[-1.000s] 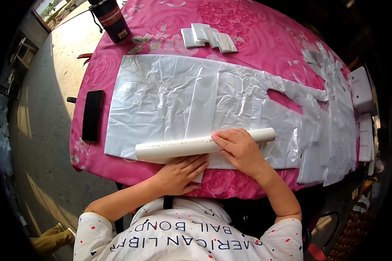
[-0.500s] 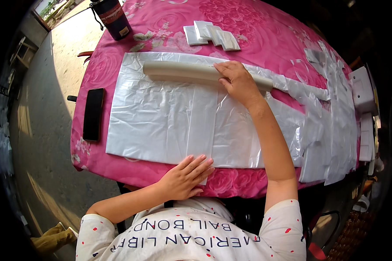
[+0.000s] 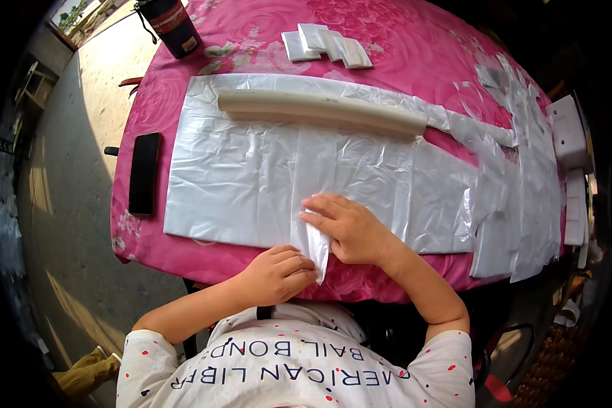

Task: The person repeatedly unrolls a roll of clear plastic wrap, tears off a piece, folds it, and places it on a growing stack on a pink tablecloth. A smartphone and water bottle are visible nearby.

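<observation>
A narrow folded white plastic bag lies lengthwise across a stack of flat white plastic bags. Its near end is lifted and creased between my hands. My right hand grips the right side of that end, fingers bent over it. Beside it, at the near table edge, my left hand has its fingers curled against the tip of the same bag. Its thumb is hidden. Beyond both hands a beige tube rests across the far part of the stack, with neither hand on it.
Several small folded white packets sit at the far side of the pink floral tablecloth. A black phone lies at the left, a dark tumbler stands at far left. More loose plastic bags are heaped at the right.
My right hand has let go of the tube and come near to the folded bag's end. My left hand, flat before, now has curled fingers. The bag's near end is lifted.
</observation>
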`<state>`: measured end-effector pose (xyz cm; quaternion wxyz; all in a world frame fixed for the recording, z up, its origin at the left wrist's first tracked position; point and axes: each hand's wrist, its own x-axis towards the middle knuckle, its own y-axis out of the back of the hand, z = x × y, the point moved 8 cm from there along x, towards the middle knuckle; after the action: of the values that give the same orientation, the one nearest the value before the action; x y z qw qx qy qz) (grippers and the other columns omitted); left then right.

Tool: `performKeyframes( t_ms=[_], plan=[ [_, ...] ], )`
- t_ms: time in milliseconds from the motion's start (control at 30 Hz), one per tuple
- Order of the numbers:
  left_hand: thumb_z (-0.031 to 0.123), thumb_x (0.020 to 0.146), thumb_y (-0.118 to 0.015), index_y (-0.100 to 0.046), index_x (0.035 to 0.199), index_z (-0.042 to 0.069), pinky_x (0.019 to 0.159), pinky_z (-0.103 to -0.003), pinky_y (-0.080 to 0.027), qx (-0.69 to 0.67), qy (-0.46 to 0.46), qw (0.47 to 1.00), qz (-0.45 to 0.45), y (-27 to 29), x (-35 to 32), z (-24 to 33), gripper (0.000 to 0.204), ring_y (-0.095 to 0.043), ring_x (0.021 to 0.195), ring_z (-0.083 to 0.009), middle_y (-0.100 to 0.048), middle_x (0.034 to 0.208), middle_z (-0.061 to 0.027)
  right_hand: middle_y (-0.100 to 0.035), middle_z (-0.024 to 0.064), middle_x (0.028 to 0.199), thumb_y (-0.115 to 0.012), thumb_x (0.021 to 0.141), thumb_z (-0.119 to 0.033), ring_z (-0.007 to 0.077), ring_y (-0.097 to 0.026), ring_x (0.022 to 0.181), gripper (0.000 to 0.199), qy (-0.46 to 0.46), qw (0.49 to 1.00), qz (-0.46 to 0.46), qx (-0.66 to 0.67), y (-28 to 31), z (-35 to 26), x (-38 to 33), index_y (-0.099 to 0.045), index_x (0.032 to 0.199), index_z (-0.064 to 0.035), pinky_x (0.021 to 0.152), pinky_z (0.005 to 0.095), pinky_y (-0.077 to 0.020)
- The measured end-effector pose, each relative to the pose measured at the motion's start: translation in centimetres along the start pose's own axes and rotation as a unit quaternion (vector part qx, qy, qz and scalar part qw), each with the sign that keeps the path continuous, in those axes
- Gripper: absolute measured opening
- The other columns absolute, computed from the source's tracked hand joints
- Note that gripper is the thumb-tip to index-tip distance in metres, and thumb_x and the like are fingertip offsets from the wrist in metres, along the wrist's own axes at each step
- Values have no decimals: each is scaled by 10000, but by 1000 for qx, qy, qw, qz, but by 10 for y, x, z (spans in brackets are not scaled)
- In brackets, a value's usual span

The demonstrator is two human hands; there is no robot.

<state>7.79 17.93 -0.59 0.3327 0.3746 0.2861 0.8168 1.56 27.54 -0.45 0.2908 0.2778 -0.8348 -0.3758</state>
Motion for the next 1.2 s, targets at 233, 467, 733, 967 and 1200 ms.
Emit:
performKeyframes(
  t_ms=[233,467,733,967,1200],
  plan=[
    [206,701,-755,-546,1166,66,831,-391,-505,-97,36,994,39,38,16,-26,529,-611,927,-294,-611,1078,-96,-643,91,980,-584,658,74,262,-607,887,352,-65,990,121,27,1,15,-4,-647,988,-29,746,343,-513],
    [137,634,-723,-513,1216,50,948,-420,-442,91,72,993,9,23,15,-59,625,-561,1058,-287,-563,1186,-119,-650,99,973,-622,680,47,272,-606,880,327,-78,984,155,49,5,14,-5,-662,994,-38,745,344,-513],
    [112,700,-634,-573,1154,52,922,-387,-446,169,1,985,-19,15,21,-55,462,-574,1048,-227,-596,1144,-83,-641,87,973,-628,688,31,255,-600,904,295,-64,990,126,-6,9,20,-10,-664,971,-42,756,338,-507],
    [92,740,-601,-524,1200,22,881,-378,-445,30,120,992,0,15,23,-75,471,-593,994,-260,-613,1109,-113,-654,75,881,-641,732,-30,249,-610,796,194,-67,991,119,-4,16,22,-13,-678,920,-67,698,328,-502],
    [85,846,-549,-363,1342,-2,986,-394,-369,-82,284,941,166,35,29,-96,538,-471,1182,-321,-420,1343,-210,-629,74,626,-603,857,-184,133,-595,522,198,-453,858,45,240,2,82,-9,-649,830,7,504,275,-458]
  ],
)
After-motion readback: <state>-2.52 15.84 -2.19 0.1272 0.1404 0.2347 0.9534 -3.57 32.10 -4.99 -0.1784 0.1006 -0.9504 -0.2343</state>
